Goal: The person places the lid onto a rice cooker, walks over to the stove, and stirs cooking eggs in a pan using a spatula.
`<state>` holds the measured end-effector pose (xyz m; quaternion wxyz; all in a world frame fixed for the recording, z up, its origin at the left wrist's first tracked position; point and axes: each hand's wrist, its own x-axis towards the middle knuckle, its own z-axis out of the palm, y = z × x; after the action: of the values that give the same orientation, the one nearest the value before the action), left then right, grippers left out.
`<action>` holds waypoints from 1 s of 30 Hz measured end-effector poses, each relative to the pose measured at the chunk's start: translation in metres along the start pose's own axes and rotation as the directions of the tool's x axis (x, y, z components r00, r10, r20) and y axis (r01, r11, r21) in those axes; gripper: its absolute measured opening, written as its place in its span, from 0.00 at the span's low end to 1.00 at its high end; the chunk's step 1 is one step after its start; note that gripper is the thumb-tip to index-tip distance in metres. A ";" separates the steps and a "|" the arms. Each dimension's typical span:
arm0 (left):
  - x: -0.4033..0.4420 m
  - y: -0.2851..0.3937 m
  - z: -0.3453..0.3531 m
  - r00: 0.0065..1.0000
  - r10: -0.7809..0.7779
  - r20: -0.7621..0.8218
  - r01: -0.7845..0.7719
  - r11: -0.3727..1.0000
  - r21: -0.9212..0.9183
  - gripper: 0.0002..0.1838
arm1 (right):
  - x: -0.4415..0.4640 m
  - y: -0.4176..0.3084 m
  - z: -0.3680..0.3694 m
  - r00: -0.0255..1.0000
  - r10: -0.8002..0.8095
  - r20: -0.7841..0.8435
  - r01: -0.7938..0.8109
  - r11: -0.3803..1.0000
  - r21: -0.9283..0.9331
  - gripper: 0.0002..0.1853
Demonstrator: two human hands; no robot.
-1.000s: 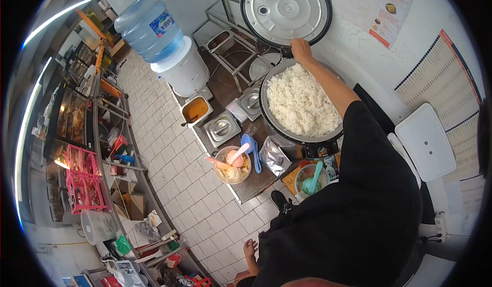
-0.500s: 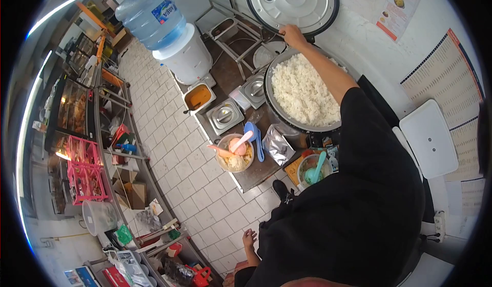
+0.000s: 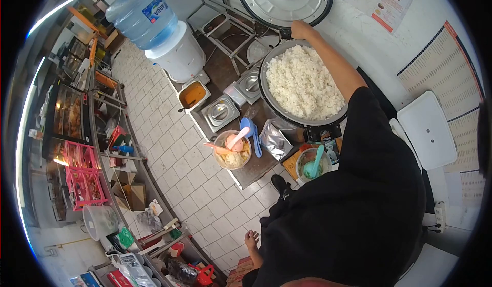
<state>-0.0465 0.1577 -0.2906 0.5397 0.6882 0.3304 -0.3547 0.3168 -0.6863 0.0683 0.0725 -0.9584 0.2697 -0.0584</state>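
My right hand (image 3: 303, 29) reaches across to the raised lid (image 3: 284, 5) of a large rice cooker, its fingers curled at the lid's lower edge near the hinge; the fingertips are partly hidden. Below my forearm, the cooker's pot (image 3: 265, 82) is heaped with white rice (image 3: 305, 84). My left hand (image 3: 251, 239) hangs low by my side over the tiled floor, fingers loosely bent and apart, holding nothing.
Nearby on the counter are a tub with pink scoops (image 3: 246, 160), a blue rice paddle (image 3: 251, 133), a foil-coloured pack (image 3: 275, 141) and a tub with a turquoise spoon (image 3: 318, 159). Lidded steel pans (image 3: 220, 114) and a water dispenser (image 3: 179, 56) stand beyond. Shelves (image 3: 130, 159) line the left.
My right hand has shifted a little to the right along the lid's lower edge, its fingers more curled. The whole view has moved slightly; the left hand still hangs down.
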 end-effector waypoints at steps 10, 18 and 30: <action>0.005 -0.022 -0.016 0.998 0.022 0.051 -0.024 0.999 0.025 0.23 | -0.014 -0.062 0.014 0.997 0.077 -0.030 -0.078 0.996 -0.040 0.13; -0.013 -0.008 -0.010 0.999 0.036 -0.038 -0.039 0.997 -0.062 0.23 | 0.005 -0.072 0.017 0.997 0.053 0.058 -0.049 0.997 -0.065 0.13; 0.015 -0.048 -0.032 0.998 0.037 0.055 -0.038 0.999 0.007 0.22 | 0.003 -0.010 -0.007 0.963 -0.253 0.093 0.205 0.912 0.355 0.06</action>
<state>-0.0746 0.1992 -0.3221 0.5524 0.6865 0.3010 -0.3646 0.3233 -0.6797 0.0773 0.2488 -0.9579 0.1355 -0.0465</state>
